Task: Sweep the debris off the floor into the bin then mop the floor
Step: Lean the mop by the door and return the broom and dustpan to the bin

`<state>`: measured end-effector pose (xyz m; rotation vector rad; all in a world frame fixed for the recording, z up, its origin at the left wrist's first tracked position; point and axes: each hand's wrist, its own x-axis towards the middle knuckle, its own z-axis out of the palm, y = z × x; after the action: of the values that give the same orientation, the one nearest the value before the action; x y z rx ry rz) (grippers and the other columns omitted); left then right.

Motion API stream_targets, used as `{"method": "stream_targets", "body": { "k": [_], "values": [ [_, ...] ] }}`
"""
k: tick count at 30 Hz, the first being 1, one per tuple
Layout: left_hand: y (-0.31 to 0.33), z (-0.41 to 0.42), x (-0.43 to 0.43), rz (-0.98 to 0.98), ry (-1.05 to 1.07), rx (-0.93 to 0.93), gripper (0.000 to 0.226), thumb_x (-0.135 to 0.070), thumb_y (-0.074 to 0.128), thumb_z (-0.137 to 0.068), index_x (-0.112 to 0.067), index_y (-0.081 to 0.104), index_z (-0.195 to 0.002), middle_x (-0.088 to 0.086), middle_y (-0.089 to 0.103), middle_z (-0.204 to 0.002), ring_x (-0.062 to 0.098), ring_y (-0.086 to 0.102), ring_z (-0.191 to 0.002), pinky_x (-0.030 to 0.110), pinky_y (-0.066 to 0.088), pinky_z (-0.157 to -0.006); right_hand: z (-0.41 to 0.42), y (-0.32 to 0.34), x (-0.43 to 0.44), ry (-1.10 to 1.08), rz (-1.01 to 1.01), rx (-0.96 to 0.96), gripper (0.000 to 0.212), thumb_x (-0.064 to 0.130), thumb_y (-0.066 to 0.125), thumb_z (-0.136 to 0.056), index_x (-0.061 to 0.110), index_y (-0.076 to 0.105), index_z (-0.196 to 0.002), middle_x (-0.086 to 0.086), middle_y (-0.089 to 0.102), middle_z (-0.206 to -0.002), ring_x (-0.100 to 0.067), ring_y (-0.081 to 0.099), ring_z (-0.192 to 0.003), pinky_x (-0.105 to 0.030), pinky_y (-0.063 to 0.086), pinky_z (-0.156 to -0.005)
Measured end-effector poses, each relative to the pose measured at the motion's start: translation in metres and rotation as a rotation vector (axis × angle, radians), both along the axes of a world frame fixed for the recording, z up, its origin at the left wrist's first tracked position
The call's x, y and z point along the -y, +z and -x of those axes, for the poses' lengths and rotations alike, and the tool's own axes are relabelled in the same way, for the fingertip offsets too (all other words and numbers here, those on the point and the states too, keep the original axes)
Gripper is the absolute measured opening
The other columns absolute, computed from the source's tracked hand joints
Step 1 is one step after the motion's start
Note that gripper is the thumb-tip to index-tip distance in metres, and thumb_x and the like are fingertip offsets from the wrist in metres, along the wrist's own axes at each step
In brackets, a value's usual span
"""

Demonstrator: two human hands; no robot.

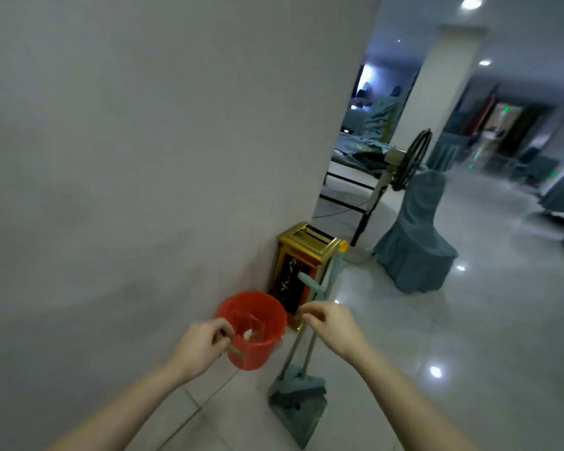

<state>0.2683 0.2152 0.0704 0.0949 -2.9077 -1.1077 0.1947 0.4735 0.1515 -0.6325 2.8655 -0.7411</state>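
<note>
Broom [335,271] and dustpan [294,415] stand against the gold bin [306,244], handles near upright, right at the curled fingers [310,312] of the nearer right hand [331,327], grasp unconfirmed; the left hand [202,346] pinches the red bucket [258,353] rim.

Pale wall [144,157], glossy tiled floor [453,336], covered chair [417,242], standing fan [411,161], ceiling lights [471,3].

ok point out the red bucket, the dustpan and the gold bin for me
red bucket [261,353]: head view, on its outer wall
dustpan [298,421]: head view, on the pan's flat surface
gold bin [310,242]: head view, on its gold top
</note>
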Motion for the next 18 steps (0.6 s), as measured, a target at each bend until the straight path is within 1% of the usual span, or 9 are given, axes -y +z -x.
{"method": "stream_targets", "body": {
  "k": [1,3,5,7,9,11,15,18],
  "values": [
    [-0.003,0.018,-0.016,0.011,-0.039,-0.008,0.029,-0.019,0.064,-0.084,-0.044,0.054,-0.071,-0.015,0.064,-0.061,0.000,0.063,-0.062,0.021,0.049,-0.063,0.012,-0.002,-0.019,-0.016,0.003,-0.001,0.026,0.021,0.057,-0.096,0.019,0.068,-0.120,0.004,0.069,-0.120,-0.003,0.061,-0.104,-0.012,0.042,-0.087],
    [-0.009,0.054,-0.046,0.031,-0.113,0.002,0.026,-0.023,0.063,-0.086,-0.045,0.055,-0.074,-0.019,0.063,-0.063,-0.003,0.063,-0.061,0.015,0.048,-0.057,0.034,-0.006,-0.054,-0.058,0.016,0.001,0.027,0.020,0.057,-0.097,0.017,0.067,-0.122,0.002,0.068,-0.122,-0.008,0.061,-0.108,-0.016,0.043,-0.090],
    [-0.013,0.086,-0.070,0.069,-0.169,0.014,0.026,-0.023,0.061,-0.087,-0.047,0.054,-0.079,-0.020,0.064,-0.071,-0.005,0.062,-0.065,0.013,0.046,-0.057,0.054,-0.009,-0.084,-0.092,0.032,0.016,0.028,0.019,0.057,-0.097,0.016,0.066,-0.123,0.000,0.067,-0.122,-0.010,0.062,-0.108,-0.017,0.043,-0.089],
    [-0.016,0.113,-0.090,0.096,-0.211,0.026,0.022,-0.027,0.062,-0.086,-0.047,0.053,-0.088,-0.021,0.064,-0.077,-0.006,0.061,-0.070,0.012,0.043,-0.059,0.072,-0.011,-0.107,-0.117,0.052,0.031,0.029,0.019,0.057,-0.097,0.017,0.065,-0.124,0.000,0.068,-0.121,-0.007,0.061,-0.104,-0.014,0.042,-0.086],
    [-0.020,0.138,-0.104,0.119,-0.255,0.030,0.022,-0.029,0.063,-0.086,-0.044,0.054,-0.100,-0.021,0.064,-0.083,-0.005,0.061,-0.075,0.014,0.046,-0.064,0.092,-0.012,-0.123,-0.136,0.071,0.024,0.030,0.020,0.057,-0.096,0.019,0.064,-0.125,0.000,0.068,-0.119,-0.005,0.060,-0.099,-0.014,0.042,-0.084],
    [-0.025,0.162,-0.111,0.135,-0.277,0.025,0.028,-0.029,0.063,-0.084,-0.042,0.054,-0.107,-0.020,0.063,-0.086,-0.003,0.061,-0.078,0.020,0.050,-0.070,0.112,-0.015,-0.132,-0.148,0.079,0.023,0.032,0.022,0.058,-0.096,0.019,0.062,-0.128,-0.002,0.068,-0.116,-0.005,0.059,-0.095,-0.015,0.043,-0.082],
    [-0.036,0.207,-0.118,0.167,-0.294,0.032,0.032,-0.029,0.064,-0.084,-0.035,0.054,-0.114,-0.014,0.061,-0.097,0.002,0.058,-0.089,0.023,0.048,-0.079,0.154,-0.030,-0.134,-0.150,0.050,0.063,0.036,0.026,0.056,-0.097,0.021,0.057,-0.133,-0.002,0.064,-0.118,-0.007,0.055,-0.094,-0.020,0.044,-0.083],
    [-0.049,0.244,-0.121,0.181,-0.329,0.017,0.032,-0.030,0.065,-0.084,-0.033,0.054,-0.114,-0.011,0.059,-0.098,0.006,0.057,-0.091,0.022,0.045,-0.080,0.185,-0.048,-0.123,-0.163,0.037,0.082,0.038,0.027,0.055,-0.097,0.022,0.055,-0.134,-0.001,0.059,-0.121,-0.006,0.052,-0.094,-0.020,0.042,-0.080]
  ]
}}
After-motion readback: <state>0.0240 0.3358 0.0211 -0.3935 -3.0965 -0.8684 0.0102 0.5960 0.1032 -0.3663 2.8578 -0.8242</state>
